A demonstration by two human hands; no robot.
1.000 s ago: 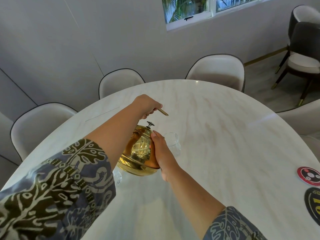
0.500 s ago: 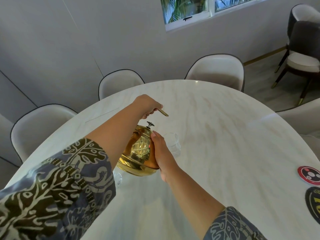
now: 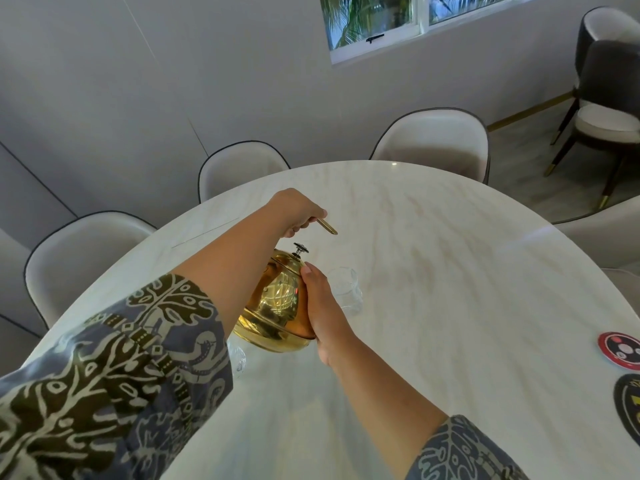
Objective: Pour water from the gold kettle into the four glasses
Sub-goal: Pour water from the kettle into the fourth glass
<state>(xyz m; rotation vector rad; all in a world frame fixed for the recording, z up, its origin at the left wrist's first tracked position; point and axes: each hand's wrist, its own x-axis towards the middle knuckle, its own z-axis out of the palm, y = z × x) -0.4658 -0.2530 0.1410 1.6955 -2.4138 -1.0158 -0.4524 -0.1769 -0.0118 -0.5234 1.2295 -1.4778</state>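
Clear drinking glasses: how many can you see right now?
2: one clear drinking glass right of the gold kettle, another below it beside the patterned sleeve. Others may be hidden.

Gold kettle: polished, round-bodied, black lid knob, tilted away, off the table; handle gripped in left fingers, body against right fingers. 2 clear glasses visible: 1 upright just beyond right fingertips, 1 under the kettle base.

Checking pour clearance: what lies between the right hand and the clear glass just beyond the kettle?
Nothing in the head view: the right hand, flat on the gold kettle, sits just beside the clear glass, whose near edge it overlaps.
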